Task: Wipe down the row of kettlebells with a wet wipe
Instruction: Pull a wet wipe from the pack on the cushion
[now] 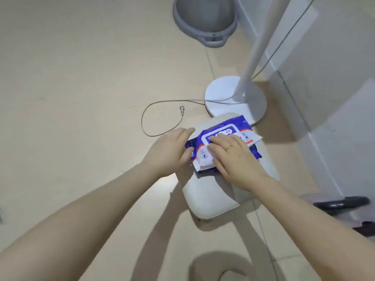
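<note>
Both forearms reach in from the bottom of the frame to a blue-and-white wet wipe pack (pixel 223 142) lying on a white cushioned stool (pixel 211 199) at center; the left hand (pixel 169 152) grips the pack's left end with thumb and curled fingers, while the right hand (pixel 233 157), wearing a ring, presses straight fingers flat on the pack's label. Behind the stool, right of center, stands a white fan base (pixel 221 94) with its cord (pixel 154 110) looped on the tiled floor, and a grey bucket (pixel 203 23) sits at the top.
</note>
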`<state>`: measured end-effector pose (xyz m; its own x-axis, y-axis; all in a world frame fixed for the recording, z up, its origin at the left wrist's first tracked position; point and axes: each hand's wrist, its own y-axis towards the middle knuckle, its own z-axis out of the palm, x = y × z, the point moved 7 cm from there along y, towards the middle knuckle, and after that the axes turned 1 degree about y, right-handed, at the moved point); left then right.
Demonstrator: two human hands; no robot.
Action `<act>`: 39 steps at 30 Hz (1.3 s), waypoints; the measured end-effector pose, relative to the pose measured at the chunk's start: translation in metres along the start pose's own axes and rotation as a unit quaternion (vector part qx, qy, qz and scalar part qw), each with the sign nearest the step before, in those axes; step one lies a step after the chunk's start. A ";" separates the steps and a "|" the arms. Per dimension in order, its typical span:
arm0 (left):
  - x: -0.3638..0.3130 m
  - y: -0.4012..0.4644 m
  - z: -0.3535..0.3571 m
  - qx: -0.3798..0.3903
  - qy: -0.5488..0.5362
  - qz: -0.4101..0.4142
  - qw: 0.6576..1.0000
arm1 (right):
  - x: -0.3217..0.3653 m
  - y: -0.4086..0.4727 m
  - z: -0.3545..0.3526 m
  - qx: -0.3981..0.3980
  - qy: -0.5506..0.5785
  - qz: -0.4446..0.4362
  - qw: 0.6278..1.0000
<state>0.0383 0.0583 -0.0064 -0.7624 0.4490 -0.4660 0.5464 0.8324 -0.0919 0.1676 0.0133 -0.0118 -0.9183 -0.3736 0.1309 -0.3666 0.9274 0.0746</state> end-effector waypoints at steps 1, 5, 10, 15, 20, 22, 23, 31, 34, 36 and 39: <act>-0.006 0.007 0.006 -0.018 -0.044 0.005 0.999 | -0.005 -0.004 0.001 -0.033 0.000 -0.012 0.999; -0.037 0.018 0.021 -0.070 -0.122 0.079 0.987 | -0.022 -0.011 -0.006 -0.074 0.078 -0.010 0.994; -0.043 0.016 0.035 -0.090 -0.113 -0.017 0.989 | -0.050 -0.008 -0.013 -0.037 0.107 0.076 0.991; -0.032 0.023 0.046 -0.072 -0.098 -0.032 0.992 | -0.064 -0.005 -0.003 0.024 0.106 0.070 0.992; -0.029 0.021 0.053 -0.056 -0.085 0.005 0.995 | -0.058 -0.007 -0.004 0.006 0.113 0.043 0.993; -0.026 0.023 0.055 -0.058 -0.097 -0.005 0.994 | -0.057 -0.006 -0.001 0.021 0.133 0.051 0.990; -0.024 0.024 0.056 -0.056 -0.100 -0.011 0.993 | -0.057 -0.006 -0.001 0.022 0.126 0.047 0.991; -0.025 0.023 0.061 -0.070 -0.136 -0.015 0.988 | -0.060 0.009 -0.016 -0.071 0.128 0.093 0.985; -0.025 0.020 0.059 -0.099 -0.177 -0.006 0.979 | -0.068 0.009 -0.019 -0.171 0.208 0.191 0.944; -0.027 0.015 0.054 -0.136 -0.202 0.029 0.969 | -0.076 0.004 -0.020 -0.230 0.257 0.255 0.903; -0.028 0.014 0.052 -0.163 -0.176 0.074 0.968 | -0.079 0.000 -0.019 -0.266 0.348 0.277 0.856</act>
<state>0.0850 0.0403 -0.0400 -0.4870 0.4809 -0.7290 0.4595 0.8510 0.2544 0.2431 0.0420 -0.0033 -0.5508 0.0261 0.8342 0.3846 0.8950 0.2260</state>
